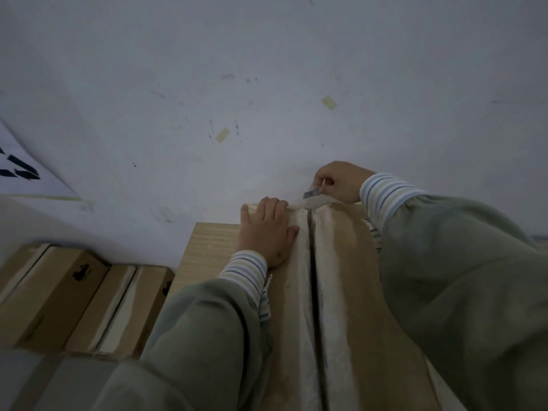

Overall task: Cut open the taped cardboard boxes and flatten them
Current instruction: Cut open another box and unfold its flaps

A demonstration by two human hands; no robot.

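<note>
Cardboard box (350,277) near centre on wooden table (207,247), tape seam slit open; left hand (267,232) flat on left flap; right hand (341,180) closed around blade (312,193) at far end of seam

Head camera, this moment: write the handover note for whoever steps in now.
Left hand: flat on the cardboard box, left of the seam, pressing it down.
Right hand: closed grip on a small blade, held at the box's far end, against the wall.
Done: the tape along the top seam looks slit; a dark gap runs its length.
Left: open the flaps, flatten this box, then the taped boxes on the left.
</note>
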